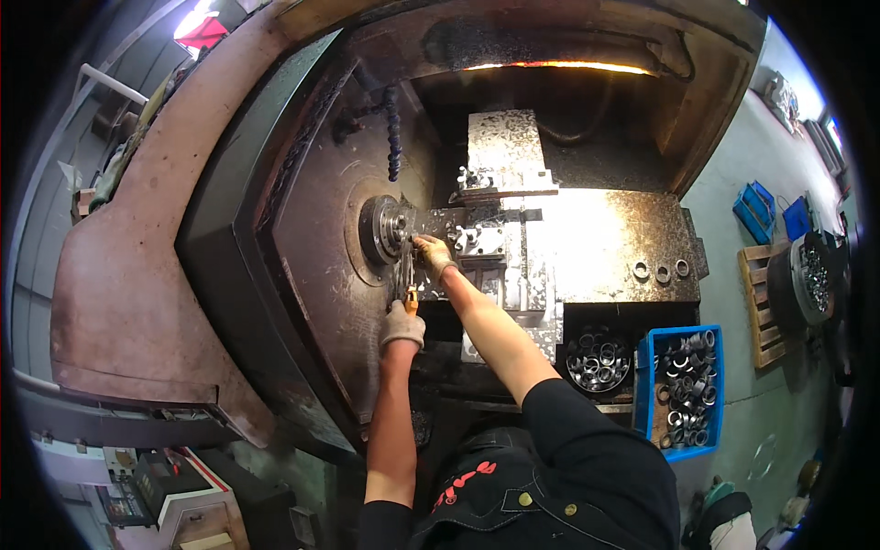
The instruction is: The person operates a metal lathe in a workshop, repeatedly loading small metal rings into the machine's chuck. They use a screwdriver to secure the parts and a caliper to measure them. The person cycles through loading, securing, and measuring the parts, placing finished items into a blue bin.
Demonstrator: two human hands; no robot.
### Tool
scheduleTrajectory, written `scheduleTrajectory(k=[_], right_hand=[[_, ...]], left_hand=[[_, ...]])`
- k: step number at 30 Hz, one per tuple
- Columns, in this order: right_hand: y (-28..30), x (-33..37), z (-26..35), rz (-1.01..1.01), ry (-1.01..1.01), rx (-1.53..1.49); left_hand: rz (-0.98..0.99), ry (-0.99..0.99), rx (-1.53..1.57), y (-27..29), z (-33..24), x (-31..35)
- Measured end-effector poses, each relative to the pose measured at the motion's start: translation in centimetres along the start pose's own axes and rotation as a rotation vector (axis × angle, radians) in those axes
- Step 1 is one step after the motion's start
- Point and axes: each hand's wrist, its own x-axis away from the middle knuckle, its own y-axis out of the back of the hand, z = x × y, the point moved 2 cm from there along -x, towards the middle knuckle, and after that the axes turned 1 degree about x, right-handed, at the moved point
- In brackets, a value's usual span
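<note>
My left hand [403, 327], in a pale work glove, is closed around a tool with an orange handle [412, 299]. Its thin end points up toward the lathe chuck [374, 231]; I cannot make out the exact kind. Further up, my right hand [434, 257], also gloved, has its fingers bent together close to the chuck's front face. Whatever those fingers pinch is too small to name. Just right of them stands the tool post [481, 241] on the machine's cross slide. A round metal part [398, 228] shows at the chuck's centre.
Three metal rings [662, 274] lie on the brightly lit metal plate [610, 238]. Below it are a round pan of rings [599, 359] and a blue crate [642, 385] holding many more. A segmented coolant hose [393, 137] hangs above the chuck. The machine's housing [220, 229] borders the left.
</note>
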Motion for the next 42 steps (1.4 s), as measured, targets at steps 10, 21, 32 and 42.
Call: scheduleTrajectory(k=[10, 21, 32, 42], right_hand=[[-0.3, 0.5, -1.4, 0.102, 0.030, -0.109], [0.1, 3.9, -1.7, -0.048, -0.113, -0.058], [-0.4, 4.1, -2.2, -0.066, -0.122, -0.062], [1.9, 2.5, -2.5, -0.023, -0.063, -0.178]], left_hand=[[-0.013, -0.079, 0.143, 0.3, -0.6, 0.5], [0.167, -0.190, 0.274, 0.1, -1.4, 0.2], [0.133, -0.197, 0.253, -0.1, -2.1, -0.3], [0.102, -0.186, 0.227, 2.5, -4.7, -1.1]])
